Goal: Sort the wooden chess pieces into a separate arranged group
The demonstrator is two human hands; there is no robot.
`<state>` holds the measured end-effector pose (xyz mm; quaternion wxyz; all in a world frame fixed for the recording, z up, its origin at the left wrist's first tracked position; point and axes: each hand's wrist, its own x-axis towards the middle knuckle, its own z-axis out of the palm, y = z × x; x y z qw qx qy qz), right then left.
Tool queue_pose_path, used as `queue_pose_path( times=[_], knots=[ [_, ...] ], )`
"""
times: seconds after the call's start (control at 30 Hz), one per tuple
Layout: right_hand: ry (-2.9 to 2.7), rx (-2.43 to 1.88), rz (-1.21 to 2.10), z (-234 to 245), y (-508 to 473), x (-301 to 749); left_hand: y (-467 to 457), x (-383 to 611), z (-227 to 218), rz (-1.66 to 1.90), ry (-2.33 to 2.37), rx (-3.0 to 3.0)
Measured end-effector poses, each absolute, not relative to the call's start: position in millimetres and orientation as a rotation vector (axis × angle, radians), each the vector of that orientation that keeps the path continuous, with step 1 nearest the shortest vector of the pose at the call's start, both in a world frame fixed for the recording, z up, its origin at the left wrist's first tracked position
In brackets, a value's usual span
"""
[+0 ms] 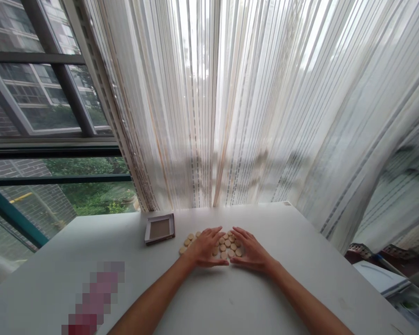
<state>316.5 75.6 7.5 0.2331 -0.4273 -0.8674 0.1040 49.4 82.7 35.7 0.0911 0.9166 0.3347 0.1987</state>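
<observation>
Several small round pale wooden discs lie flat in a loose cluster on the white table. My left hand rests flat over the left side of the cluster, fingers stretched out and touching discs. My right hand lies flat on the right side, fingers extended toward the left hand, so the two hands cup the pile between them. A few more discs peek out to the left of my left hand. Neither hand holds anything.
A small square wooden frame tray sits just left of the discs. A blurred pink patch lies at the table's near left. Striped sheer curtains hang behind the table's far edge, with a window at left.
</observation>
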Motion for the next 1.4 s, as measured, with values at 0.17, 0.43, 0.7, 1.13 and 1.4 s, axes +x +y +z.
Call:
queue_pose_path(
  times=[0.17, 0.43, 0.7, 1.13, 1.4],
  knots=[
    [-2.407, -1.2, 0.286, 8, 74, 329, 88, 61, 29, 0.551, 0.966, 2.708],
    [-2.451, -1.151, 0.264, 18, 84, 321, 89, 58, 24, 0.612, 1.014, 2.663],
    [-2.431, -1.153, 0.231, 15, 85, 318, 85, 60, 25, 0.691, 1.069, 2.642],
    [-2.286, -1.207, 0.111, 9, 78, 316, 86, 55, 29, 0.656, 1.099, 2.692],
    [-2.253, -1.236, 0.08, 2, 76, 312, 82, 58, 33, 0.685, 1.063, 2.693]
  ],
)
